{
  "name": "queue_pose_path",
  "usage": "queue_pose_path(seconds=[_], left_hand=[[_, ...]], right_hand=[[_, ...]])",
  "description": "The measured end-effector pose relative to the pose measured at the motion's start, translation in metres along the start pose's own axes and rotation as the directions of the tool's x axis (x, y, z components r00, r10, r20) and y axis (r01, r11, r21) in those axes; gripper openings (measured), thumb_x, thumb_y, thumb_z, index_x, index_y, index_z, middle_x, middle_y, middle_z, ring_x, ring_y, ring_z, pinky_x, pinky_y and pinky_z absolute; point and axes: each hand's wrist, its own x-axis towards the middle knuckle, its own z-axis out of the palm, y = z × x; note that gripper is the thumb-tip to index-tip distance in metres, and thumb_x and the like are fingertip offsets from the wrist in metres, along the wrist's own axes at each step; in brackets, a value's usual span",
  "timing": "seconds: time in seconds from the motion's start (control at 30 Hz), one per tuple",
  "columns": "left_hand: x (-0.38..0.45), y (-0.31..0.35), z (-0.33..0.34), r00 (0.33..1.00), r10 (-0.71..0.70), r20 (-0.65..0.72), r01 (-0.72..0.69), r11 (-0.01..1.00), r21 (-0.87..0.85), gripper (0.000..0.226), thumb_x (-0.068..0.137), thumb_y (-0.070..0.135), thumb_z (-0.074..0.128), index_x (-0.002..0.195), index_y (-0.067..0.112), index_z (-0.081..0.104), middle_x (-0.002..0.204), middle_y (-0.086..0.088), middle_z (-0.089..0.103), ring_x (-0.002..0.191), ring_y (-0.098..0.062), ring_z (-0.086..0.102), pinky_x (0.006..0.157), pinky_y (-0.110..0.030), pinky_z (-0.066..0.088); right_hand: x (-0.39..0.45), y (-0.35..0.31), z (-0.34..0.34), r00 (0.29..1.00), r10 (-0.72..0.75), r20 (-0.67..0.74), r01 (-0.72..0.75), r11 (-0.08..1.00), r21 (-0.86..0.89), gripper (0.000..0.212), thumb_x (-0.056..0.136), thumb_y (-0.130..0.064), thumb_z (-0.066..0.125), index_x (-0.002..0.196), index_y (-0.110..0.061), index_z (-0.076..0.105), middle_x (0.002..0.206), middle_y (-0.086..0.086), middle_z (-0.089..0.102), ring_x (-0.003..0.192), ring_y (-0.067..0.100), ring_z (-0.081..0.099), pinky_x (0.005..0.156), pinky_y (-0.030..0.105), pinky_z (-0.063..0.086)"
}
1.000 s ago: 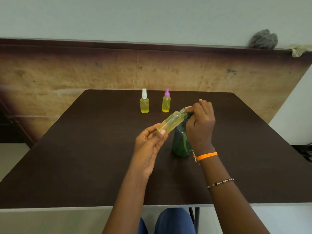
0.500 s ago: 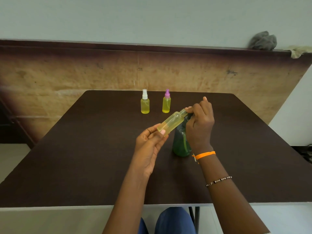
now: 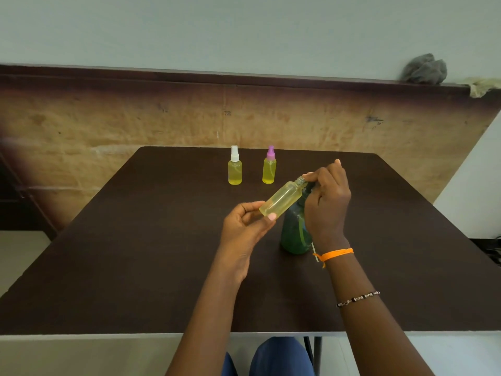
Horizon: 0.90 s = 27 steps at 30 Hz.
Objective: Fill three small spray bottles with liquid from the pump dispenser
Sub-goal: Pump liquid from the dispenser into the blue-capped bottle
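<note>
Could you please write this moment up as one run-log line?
left hand holds uncapped bottle tilted | right hand on green pump dispenser | two capped bottles stand behind

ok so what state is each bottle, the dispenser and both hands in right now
white-capped bottle: upright, capped, holds yellow liquid
pink-capped bottle: upright, capped, holds yellow liquid
uncapped bottle: tilted, open neck at the pump, holds yellow liquid
green pump dispenser: upright on table
left hand: grips the uncapped bottle's base
right hand: on the pump head
</note>
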Motion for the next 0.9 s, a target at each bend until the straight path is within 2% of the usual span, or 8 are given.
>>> queue_pose_path(seconds=[0.07,0.2,0.27,0.43,0.5,0.63,0.8,0.9], left_hand=[[0.001,0.002,0.000,0.998,0.059,0.003,-0.058,0.987,0.153,0.027,0.079,0.000,0.069,0.099,0.018,0.064,0.105,-0.005,0.069,0.104,-0.020,0.065,0.090,-0.030,0.053],[0.001,0.006,0.004,0.987,0.156,0.043,-0.161,0.926,0.342,0.034,0.077,0.005,0.072,0.103,0.026,0.067,0.097,0.011,0.069,0.089,0.004,0.064,0.069,-0.006,0.048],[0.002,0.005,0.005,0.985,0.170,0.029,-0.170,0.928,0.331,0.034,0.077,0.005,0.072,0.103,0.026,0.067,0.094,0.013,0.069,0.085,0.007,0.064,0.067,-0.006,0.047],[0.004,-0.002,0.003,0.993,0.118,-0.004,-0.113,0.963,0.245,0.030,0.083,0.002,0.066,0.095,0.028,0.065,0.102,-0.001,0.071,0.101,-0.016,0.066,0.091,-0.029,0.052],[0.004,-0.005,0.000,0.997,0.074,0.006,-0.074,0.978,0.193,0.028,0.085,0.001,0.063,0.097,0.026,0.064,0.106,-0.002,0.070,0.105,-0.018,0.065,0.093,-0.032,0.051],[0.005,-0.013,-0.004,0.998,0.007,0.057,-0.012,0.996,0.088,0.026,0.087,0.002,0.059,0.102,0.023,0.061,0.109,-0.001,0.067,0.107,-0.016,0.063,0.090,-0.026,0.050],[0.004,-0.023,-0.004,0.996,-0.013,0.088,0.011,1.000,0.030,0.024,0.087,0.003,0.059,0.105,0.019,0.060,0.098,0.006,0.069,0.097,-0.004,0.063,0.086,-0.017,0.048],[0.003,-0.026,-0.006,0.997,-0.022,0.081,0.025,0.999,-0.038,0.024,0.086,0.001,0.058,0.105,0.017,0.059,0.097,0.006,0.069,0.096,-0.004,0.063,0.082,-0.015,0.049]], right_hand=[[0.000,0.000,-0.002,1.000,-0.001,0.008,0.001,1.000,-0.001,0.031,0.080,0.003,0.031,0.070,0.003,0.060,0.069,0.013,0.050,0.067,0.015,0.045,0.116,0.029,0.024],[-0.003,-0.001,-0.003,1.000,0.001,0.011,-0.001,1.000,0.007,0.032,0.081,0.005,0.032,0.072,0.004,0.062,0.070,0.014,0.052,0.069,0.015,0.047,0.117,0.027,0.023],[-0.004,-0.002,-0.004,1.000,0.013,0.013,-0.014,1.000,0.016,0.032,0.082,0.004,0.032,0.073,0.004,0.063,0.070,0.014,0.053,0.070,0.015,0.047,0.117,0.027,0.022],[-0.005,-0.001,-0.005,1.000,0.005,0.024,-0.005,1.000,0.002,0.033,0.082,0.004,0.033,0.077,0.006,0.065,0.070,0.015,0.052,0.072,0.014,0.047,0.117,0.026,0.020],[-0.005,-0.002,-0.005,0.999,0.017,0.030,-0.017,1.000,-0.004,0.034,0.084,0.002,0.033,0.079,0.006,0.066,0.071,0.016,0.052,0.073,0.014,0.047,0.117,0.025,0.019],[-0.009,-0.004,-0.005,0.998,0.032,0.050,-0.031,0.999,-0.013,0.035,0.085,0.001,0.032,0.084,0.006,0.067,0.074,0.016,0.052,0.075,0.014,0.047,0.118,0.027,0.019],[-0.011,-0.006,-0.008,0.996,0.041,0.078,-0.041,0.999,-0.011,0.036,0.084,0.001,0.032,0.088,0.006,0.067,0.075,0.015,0.051,0.076,0.014,0.048,0.118,0.032,0.021],[-0.012,-0.007,-0.010,0.996,0.042,0.083,-0.041,0.999,-0.022,0.035,0.083,0.007,0.033,0.091,0.005,0.068,0.078,0.014,0.053,0.080,0.015,0.052,0.119,0.031,0.019]])
